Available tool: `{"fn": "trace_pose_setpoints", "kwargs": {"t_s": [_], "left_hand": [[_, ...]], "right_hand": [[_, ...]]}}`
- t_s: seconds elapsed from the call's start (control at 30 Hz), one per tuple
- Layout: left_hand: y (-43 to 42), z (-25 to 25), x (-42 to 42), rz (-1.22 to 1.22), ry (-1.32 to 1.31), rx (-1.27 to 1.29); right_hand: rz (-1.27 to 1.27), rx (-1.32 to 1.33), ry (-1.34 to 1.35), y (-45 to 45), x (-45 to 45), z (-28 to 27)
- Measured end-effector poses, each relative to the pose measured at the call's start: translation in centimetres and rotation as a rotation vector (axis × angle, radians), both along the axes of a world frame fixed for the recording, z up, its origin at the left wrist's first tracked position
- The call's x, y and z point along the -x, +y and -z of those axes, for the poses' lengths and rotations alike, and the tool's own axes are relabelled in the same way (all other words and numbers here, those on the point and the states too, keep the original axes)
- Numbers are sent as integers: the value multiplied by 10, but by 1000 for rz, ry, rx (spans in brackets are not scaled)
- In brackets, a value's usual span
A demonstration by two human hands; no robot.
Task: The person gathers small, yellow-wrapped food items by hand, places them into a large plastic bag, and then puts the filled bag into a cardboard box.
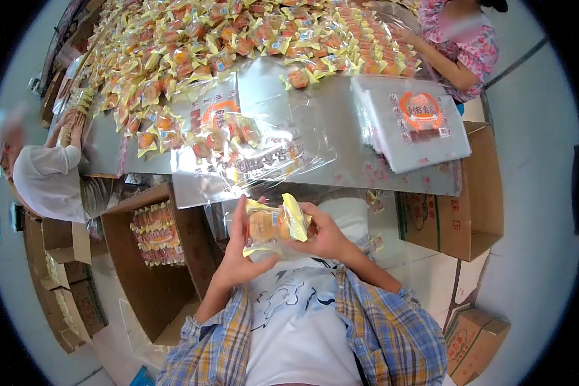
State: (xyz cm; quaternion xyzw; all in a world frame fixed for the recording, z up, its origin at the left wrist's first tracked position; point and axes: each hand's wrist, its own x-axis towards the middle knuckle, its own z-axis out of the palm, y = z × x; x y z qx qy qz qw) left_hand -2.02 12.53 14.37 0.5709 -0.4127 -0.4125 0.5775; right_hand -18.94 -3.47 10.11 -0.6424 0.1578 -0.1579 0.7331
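In front of my chest, my left hand (pixel 237 260) and my right hand (pixel 328 237) hold small wrapped pastries (pixel 262 225) in clear packets with yellow ends. My left fingers and thumb close around the left side of the packets. The right fingers grip their right side, partly hidden behind a yellow end. Just beyond my hands, a clear printed plastic bag (pixel 264 164) lies on the metal table (pixel 264 83), with several wrapped pastries on or in it; I cannot tell which.
A big pile of wrapped pastries (pixel 238 38) covers the table's far side. Flat printed bags (pixel 418 122) are stacked at right. A carton with packed pastries (pixel 157 235) stands at left, another carton (pixel 482 193) at right. One person (pixel 48 170) works at left, another (pixel 460 58) at right.
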Motion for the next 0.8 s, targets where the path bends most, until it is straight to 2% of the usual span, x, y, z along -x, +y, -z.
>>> {"fn": "trace_pose_setpoints", "kwargs": {"t_s": [0.03,0.1,0.13,0.23,0.27,0.33,0.37,0.43,0.5,0.6,0.63,0.73,0.8], "left_hand": [[1,4,-1,-30,112,33],[2,12,-2,-99,337,100],[3,7,2,-221,352,-21],[-5,6,0,-396,67,87],[-5,9,-4,-430,-16,47],[0,14,-10,-225,-82,-11],[2,15,-12,-123,-113,-40],[-3,14,2,-150,254,-22],[-8,13,3,-230,404,24],[-7,20,-4,-376,508,-106],[-4,28,-4,-366,437,-105],[-3,42,-4,-252,254,-153],[-6,42,-3,-247,399,-161]], "right_hand": [[22,87,-6,-1,-3,0],[41,250,162,-8,-4,-18],[50,332,246,-10,-5,-26],[99,241,135,-13,-12,-10],[26,205,167,-15,-13,-9],[-117,125,239,-18,-16,-24],[-130,265,278,-17,-19,-27],[-160,546,351,-14,-27,-29],[-79,501,355,-15,-28,-28],[-5,398,273,-18,-30,-31],[14,353,230,-19,-30,-31],[-166,399,279,-21,-34,-20],[-240,362,376,-25,-36,-28]]}}
